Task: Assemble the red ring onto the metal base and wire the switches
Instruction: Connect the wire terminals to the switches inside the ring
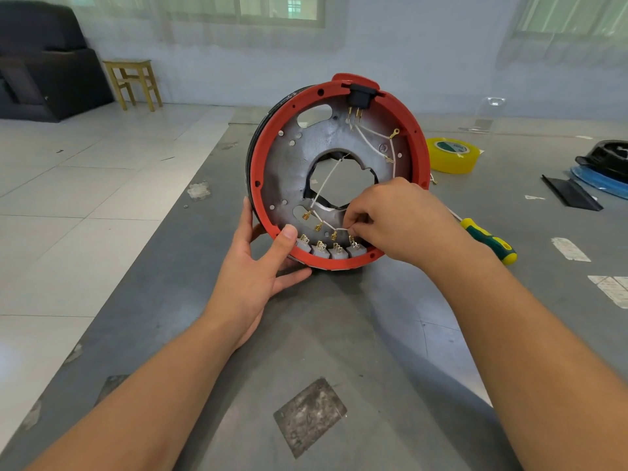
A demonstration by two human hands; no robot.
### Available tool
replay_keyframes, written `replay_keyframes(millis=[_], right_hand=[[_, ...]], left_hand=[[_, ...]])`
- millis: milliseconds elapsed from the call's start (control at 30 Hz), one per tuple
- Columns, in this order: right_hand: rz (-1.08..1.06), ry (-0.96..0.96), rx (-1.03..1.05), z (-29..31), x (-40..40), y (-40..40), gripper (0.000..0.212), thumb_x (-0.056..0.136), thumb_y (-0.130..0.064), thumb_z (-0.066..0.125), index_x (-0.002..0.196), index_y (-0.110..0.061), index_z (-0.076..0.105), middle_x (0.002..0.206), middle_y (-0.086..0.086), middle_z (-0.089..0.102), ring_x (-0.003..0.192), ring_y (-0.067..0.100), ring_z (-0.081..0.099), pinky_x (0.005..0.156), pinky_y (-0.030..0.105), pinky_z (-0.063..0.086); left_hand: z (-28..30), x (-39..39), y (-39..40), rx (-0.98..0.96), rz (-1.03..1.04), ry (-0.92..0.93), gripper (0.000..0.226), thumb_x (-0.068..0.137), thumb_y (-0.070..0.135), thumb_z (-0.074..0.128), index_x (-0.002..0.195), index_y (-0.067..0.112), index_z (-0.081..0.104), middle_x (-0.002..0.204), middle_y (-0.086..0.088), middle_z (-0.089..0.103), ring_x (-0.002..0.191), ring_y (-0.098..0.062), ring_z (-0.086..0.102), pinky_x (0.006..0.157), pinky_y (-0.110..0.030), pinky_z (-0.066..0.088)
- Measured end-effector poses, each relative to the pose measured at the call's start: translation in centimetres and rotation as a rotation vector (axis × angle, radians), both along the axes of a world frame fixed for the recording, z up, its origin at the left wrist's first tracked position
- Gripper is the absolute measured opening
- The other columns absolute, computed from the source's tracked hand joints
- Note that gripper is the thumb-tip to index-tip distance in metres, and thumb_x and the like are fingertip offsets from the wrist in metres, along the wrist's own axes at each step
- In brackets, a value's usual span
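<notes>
The red ring stands on edge on the grey table, fitted around the metal base with its large middle hole. Several grey switches sit in a row inside the ring's lower rim. White wires with brass terminals hang across the base toward them. A black socket sits at the top. My left hand grips the ring's lower left rim, thumb on its inner edge. My right hand pinches a white wire just above the rightmost switch.
A green and yellow screwdriver lies right of my right hand. A yellow tape roll sits behind the ring. Black and blue parts lie at the far right. The table's left edge drops to a tiled floor.
</notes>
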State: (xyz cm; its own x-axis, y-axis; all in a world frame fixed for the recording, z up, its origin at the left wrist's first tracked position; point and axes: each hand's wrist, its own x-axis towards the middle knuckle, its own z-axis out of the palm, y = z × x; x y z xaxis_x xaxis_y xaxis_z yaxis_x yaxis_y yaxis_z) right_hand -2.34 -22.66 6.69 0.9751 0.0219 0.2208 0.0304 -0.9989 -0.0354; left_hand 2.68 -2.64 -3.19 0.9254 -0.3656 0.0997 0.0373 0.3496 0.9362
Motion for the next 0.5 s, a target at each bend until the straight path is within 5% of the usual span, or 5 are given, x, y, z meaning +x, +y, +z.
replay_keyframes(millis=[200, 333, 400, 500], right_hand=[[-0.002, -0.013, 0.004, -0.3, 0.1, 0.2, 0.014, 0.095, -0.024, 0.063, 0.095, -0.031, 0.074, 0.092, -0.011, 0.071, 0.083, 0.018, 0.066, 0.072, 0.04, 0.06], [-0.017, -0.021, 0.018, -0.5, 0.2, 0.3, 0.014, 0.094, -0.024, 0.063, 0.094, -0.032, 0.075, 0.093, -0.008, 0.072, 0.085, 0.021, 0.068, 0.073, 0.041, 0.06], [-0.026, -0.011, 0.033, -0.6, 0.2, 0.3, 0.012, 0.093, -0.025, 0.064, 0.093, -0.032, 0.074, 0.094, -0.007, 0.073, 0.087, 0.023, 0.068, 0.075, 0.042, 0.06], [-0.021, 0.006, 0.07, -0.7, 0.2, 0.1, 0.01, 0.092, -0.026, 0.066, 0.093, -0.033, 0.074, 0.093, -0.008, 0.073, 0.089, 0.022, 0.068, 0.078, 0.041, 0.06]], left_hand=[[0.4, -0.4, -0.3, 0.002, 0.046, 0.023, 0.081, 0.09, 0.039, 0.077, 0.159, 0.049, 0.034, 0.152, 0.011, 0.053, 0.108, -0.03, 0.077, 0.082, -0.054, 0.065], [0.9, -0.8, -0.9, -0.043, 0.051, 0.138, 0.062, 0.091, 0.036, 0.076, 0.145, 0.013, 0.053, 0.135, -0.01, 0.07, 0.103, -0.026, 0.078, 0.085, -0.045, 0.065], [1.0, -1.0, -1.2, -0.088, 0.039, 0.191, 0.053, 0.089, 0.019, 0.079, 0.136, 0.015, 0.056, 0.129, -0.016, 0.071, 0.099, -0.024, 0.078, 0.081, -0.034, 0.065], [0.9, -1.0, -1.4, -0.103, -0.022, 0.225, 0.077, 0.083, -0.006, 0.081, 0.138, 0.03, 0.041, 0.122, -0.028, 0.069, 0.108, -0.031, 0.076, 0.086, -0.032, 0.064]])
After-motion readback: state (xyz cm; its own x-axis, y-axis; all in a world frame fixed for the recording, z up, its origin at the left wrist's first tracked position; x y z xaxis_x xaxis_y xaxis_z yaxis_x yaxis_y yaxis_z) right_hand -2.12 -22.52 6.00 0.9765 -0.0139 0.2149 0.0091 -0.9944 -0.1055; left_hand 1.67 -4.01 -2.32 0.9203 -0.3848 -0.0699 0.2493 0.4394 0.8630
